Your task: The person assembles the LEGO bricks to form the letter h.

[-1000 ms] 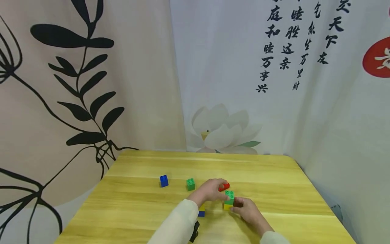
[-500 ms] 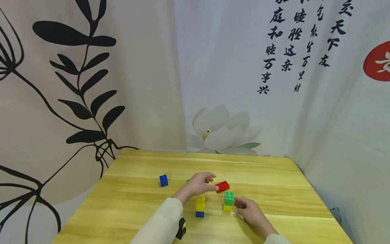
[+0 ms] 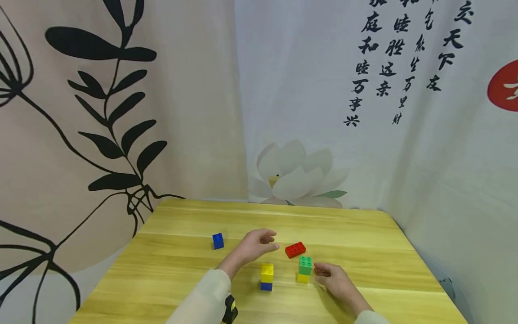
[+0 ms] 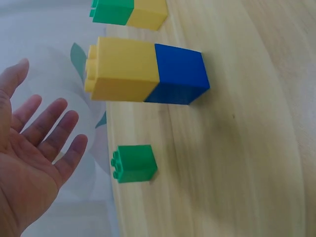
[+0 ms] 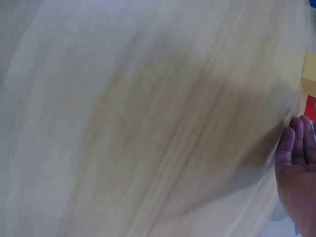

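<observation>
A: What's printed on the curtain (image 3: 291, 90)?
B: "万事兴" (image 3: 355, 104) can be read, lol. Nothing's gripped by the left hand (image 3: 252, 246) or right hand (image 3: 337, 281), both relaxed; the green-and-yellow stack (image 3: 305, 269) is seen just beside the latter.

A green block (image 3: 305, 265) sits straight on top of a yellow block (image 3: 303, 278), and a longer red block (image 3: 295, 250) lies bumps up just behind them.
</observation>
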The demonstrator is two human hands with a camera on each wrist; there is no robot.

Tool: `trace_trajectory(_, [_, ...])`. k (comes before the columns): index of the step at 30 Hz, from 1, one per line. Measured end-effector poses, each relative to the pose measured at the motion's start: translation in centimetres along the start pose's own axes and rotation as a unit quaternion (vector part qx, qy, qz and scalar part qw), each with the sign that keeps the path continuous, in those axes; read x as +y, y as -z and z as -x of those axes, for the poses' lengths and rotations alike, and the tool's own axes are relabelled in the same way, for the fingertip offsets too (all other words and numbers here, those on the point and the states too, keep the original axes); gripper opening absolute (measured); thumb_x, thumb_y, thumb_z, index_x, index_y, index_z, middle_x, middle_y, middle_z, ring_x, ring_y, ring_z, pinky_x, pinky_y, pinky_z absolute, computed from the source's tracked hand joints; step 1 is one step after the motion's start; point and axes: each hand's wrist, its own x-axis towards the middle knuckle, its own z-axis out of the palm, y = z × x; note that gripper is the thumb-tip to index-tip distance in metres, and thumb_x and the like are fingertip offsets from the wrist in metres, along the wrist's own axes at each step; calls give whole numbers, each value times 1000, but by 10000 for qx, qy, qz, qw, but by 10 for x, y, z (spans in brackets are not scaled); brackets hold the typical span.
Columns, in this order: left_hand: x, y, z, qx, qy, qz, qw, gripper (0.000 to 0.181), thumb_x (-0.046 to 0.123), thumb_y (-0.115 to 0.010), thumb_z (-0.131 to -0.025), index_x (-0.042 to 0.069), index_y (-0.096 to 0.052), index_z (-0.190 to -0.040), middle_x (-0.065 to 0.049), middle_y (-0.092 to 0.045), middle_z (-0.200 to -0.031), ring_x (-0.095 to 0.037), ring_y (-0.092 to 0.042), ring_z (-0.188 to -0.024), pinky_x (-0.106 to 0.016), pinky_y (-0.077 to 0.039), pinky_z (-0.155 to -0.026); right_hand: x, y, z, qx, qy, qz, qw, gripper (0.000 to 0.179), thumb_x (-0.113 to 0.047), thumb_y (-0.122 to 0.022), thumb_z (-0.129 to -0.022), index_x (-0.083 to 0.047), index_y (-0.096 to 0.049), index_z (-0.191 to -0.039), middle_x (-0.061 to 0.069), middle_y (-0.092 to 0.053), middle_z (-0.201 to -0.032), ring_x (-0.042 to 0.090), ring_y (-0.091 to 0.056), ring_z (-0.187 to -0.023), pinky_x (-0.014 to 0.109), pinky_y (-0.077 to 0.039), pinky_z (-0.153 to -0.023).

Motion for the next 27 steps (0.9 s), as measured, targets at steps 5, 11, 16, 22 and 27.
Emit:
trace_trajectory(5, [-9,4,8,211,115,202,9995,48,41,-63,-95,15,-58,-134,-7,-65,-127,-26,-59,-118,-48,-51,-99,0,5,0,166,-41,163,9997,40,3,-62,-90,7,-58,-129,23,-67,-122,33,-65,-110,46,-53,-96])
trace_trajectory(11, [-26,10,16,448,180,449,9978,51,47,-61,-94,16,-58,-134,-7,-64,-129,-26,-59,-119,-47,-52,-97,0,11,-3,346,-42,181,9992,39,4,-62,-89,8,-59,-128,23,-67,-121,29,-65,-106,43,-55,-92])
trace_trajectory(16, [-36,12,24,499,275,687,9960,51,48,-59,-96,16,-57,-136,-11,-60,-135,-32,-54,-127,-53,-46,-104,-1,16,-7,296,-214,114,9993,41,-2,-62,-92,4,-57,-132,20,-65,-126,27,-64,-108,42,-55,-90])
trace_trajectory(22, [-46,10,36,354,346,852,9951,61,53,-60,-93,12,-54,-138,-11,-60,-137,-35,-52,-129,-53,-47,-104,-3,23,-14,261,-136,176,9994,42,-7,-63,-94,2,-56,-134,21,-62,-129,30,-63,-111,41,-56,-89])
trace_trajectory(27, [-56,4,43,173,391,1022,9938,61,46,-64,-93,9,-52,-140,-11,-61,-133,-31,-56,-126,-49,-49,-102,-2,29,-23,284,-18,340,9990,44,-13,-63,-95,-1,-55,-137,19,-61,-133,32,-61,-115,43,-54,-93])
